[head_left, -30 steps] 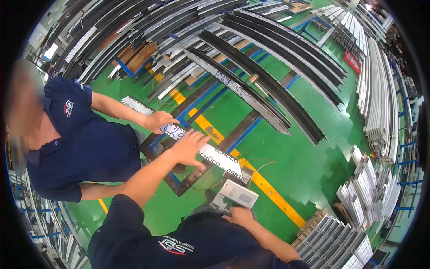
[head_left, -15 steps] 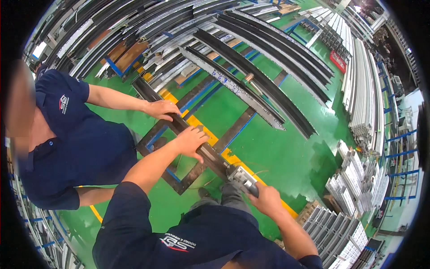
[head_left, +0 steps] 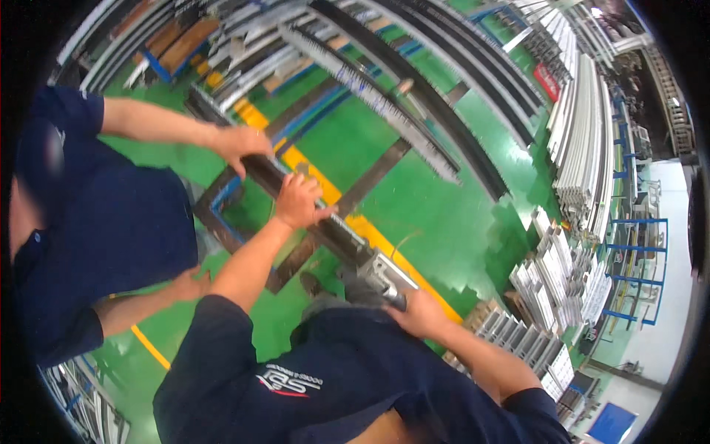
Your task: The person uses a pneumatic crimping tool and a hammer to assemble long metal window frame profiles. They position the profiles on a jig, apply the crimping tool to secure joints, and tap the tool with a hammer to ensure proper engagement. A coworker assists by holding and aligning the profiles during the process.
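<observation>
A long dark metal profile (head_left: 342, 235) lies slantwise across a dark steel frame (head_left: 285, 268). Wrapped over its upper edge, my left hand (head_left: 299, 201) grips it near the middle. My right hand (head_left: 420, 314) is closed around the dark handle of a silver-grey hand tool (head_left: 390, 274). The tool sits against the profile's near end; its exact kind is not clear, and its working tip is hidden. Farther along the profile, a co-worker's hand (head_left: 250, 145) rests on it. The co-worker's other hand (head_left: 192, 285) hangs lower, off the profile.
Long dark profiles (head_left: 433, 122) lie on a rack ahead, with a hammer-like tool (head_left: 405, 90) on them. Bundled pale profiles (head_left: 584, 140) and shorter silver pieces (head_left: 551, 277) are stacked at the right. A yellow line (head_left: 384, 240) crosses the green floor.
The view has shifted, moving the scene left and upward. The co-worker's lower hand now shows. Both my hands keep their hold on the profile and the tool.
</observation>
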